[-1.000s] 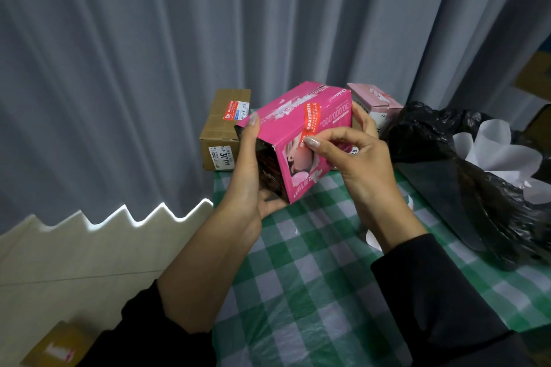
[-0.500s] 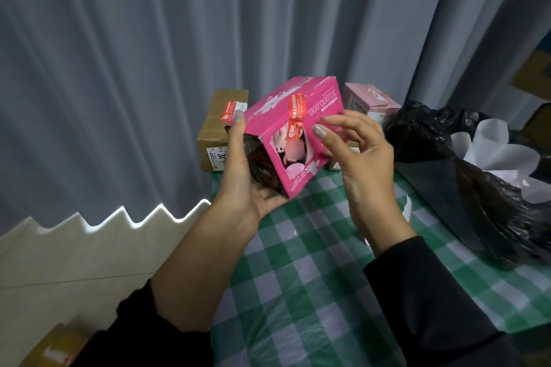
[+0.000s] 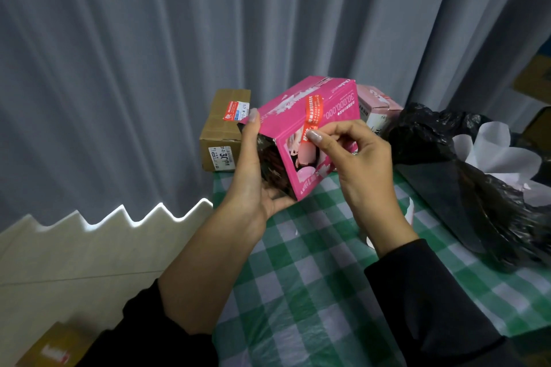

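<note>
Presently, pink box (image 3: 301,116): is hanging tilted in the air between both hands, above the far left corner of the checked tablecloth (image 3: 313,292), with its dark end face turning toward the left palm.
Red tape strip (image 3: 313,110): is running down from the box's top face over the edge onto the pictured side, where its lower end is meeting the right thumb.
Left hand (image 3: 253,176): is cradling the pink box from below and from the left, with the palm curling under the lower corner and one finger reaching up along the near top edge.
Right hand (image 3: 357,164): is pinching the lower end of the red tape strip, with the thumb tip pressing on it and the other fingers curling close behind.
Brown carton (image 3: 222,131): is sitting at the table's far left corner behind the left hand, showing a red-and-white label on top and a printed one on its side.
Pale pink box (image 3: 378,107): is peeking out from behind the pink box.
Black bag (image 3: 465,188): is lying crumpled along the right side of the table, with white paper (image 3: 495,152) sticking out of it.
Grey curtain (image 3: 149,53): is hanging in folds behind everything.
Sleeves: are covering both forearms in black.
</note>
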